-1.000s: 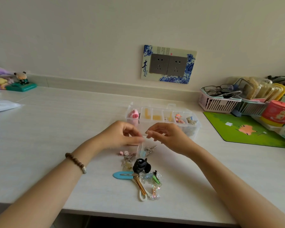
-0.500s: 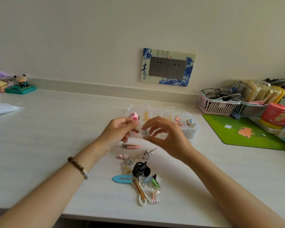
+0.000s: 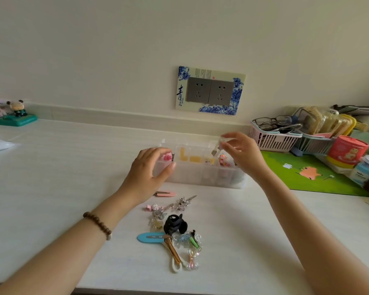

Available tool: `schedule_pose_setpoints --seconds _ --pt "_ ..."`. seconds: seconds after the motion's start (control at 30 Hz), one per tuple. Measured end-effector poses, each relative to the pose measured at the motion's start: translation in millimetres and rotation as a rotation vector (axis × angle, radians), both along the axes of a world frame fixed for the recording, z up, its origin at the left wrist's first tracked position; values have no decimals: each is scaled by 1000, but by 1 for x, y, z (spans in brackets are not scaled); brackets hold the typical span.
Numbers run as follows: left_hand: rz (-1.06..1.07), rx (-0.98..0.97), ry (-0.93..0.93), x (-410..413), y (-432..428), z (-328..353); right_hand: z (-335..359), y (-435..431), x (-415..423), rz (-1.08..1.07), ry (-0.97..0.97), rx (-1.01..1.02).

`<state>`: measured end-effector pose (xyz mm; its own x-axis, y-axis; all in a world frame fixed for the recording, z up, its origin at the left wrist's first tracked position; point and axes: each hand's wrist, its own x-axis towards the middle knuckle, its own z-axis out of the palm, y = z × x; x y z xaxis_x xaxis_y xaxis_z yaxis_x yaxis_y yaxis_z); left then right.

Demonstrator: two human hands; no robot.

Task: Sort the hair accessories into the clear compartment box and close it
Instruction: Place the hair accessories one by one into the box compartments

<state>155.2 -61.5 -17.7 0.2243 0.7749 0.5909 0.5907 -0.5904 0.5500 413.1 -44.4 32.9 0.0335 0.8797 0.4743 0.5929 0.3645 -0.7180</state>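
**Clear clip pinched over the box**

The left hand comes in from the lower left, its forearm slanting up toward frame centre. It holds the left end of the box, thumb on the front wall and fingers curled over the top edge. The right hand is raised right of centre. Its thumb and fingertips pinch a clear clip that hangs just above the box's right-hand compartments. The box sits on the table at frame centre.

We count two hands, one box and one held clip. In the pile at lower centre we count one pink clip, one silver clip, one black claw, one blue clip and one gold clip. The small clear pieces among them are too tangled for us to count.

At the right edge we count two baskets, a pink basket and a teal basket, plus one green mat and one red tub. One bracelet circles the left wrist.
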Motion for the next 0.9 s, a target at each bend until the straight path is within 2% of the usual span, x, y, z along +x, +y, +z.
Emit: schedule_pose_setpoints --seconds 0.1,0.17,0.33,0.43,0.57,0.63,0.7,0.77,0.9 --pt "-11 -30 39 -1 3 -5 -7 5 -1 4 -210 -81" --pt "-19 -40 54 0 5 -8 -11 8 -3 -53 -398 -47" --pt "-34 -62 61 -1 5 -8 -12 2 -9 33 -478 74" --pt "-38 -80 82 -1 5 -8 -12 1 -9 24 -637 38" --pt "-53 -97 95 -2 2 -7 -12 -2 -12 23 -726 17" --pt "-68 -89 97 -3 1 -6 -13 -8 -17 31 -712 124" --pt "-70 -83 95 -5 2 -5 -11 -18 -22 87 -582 260" --pt "-83 -98 85 -7 5 -4 -9 -29 -30 218 -450 277" --pt "-109 -139 118 -12 9 -7 -15 -42 -47 511 -386 -150"
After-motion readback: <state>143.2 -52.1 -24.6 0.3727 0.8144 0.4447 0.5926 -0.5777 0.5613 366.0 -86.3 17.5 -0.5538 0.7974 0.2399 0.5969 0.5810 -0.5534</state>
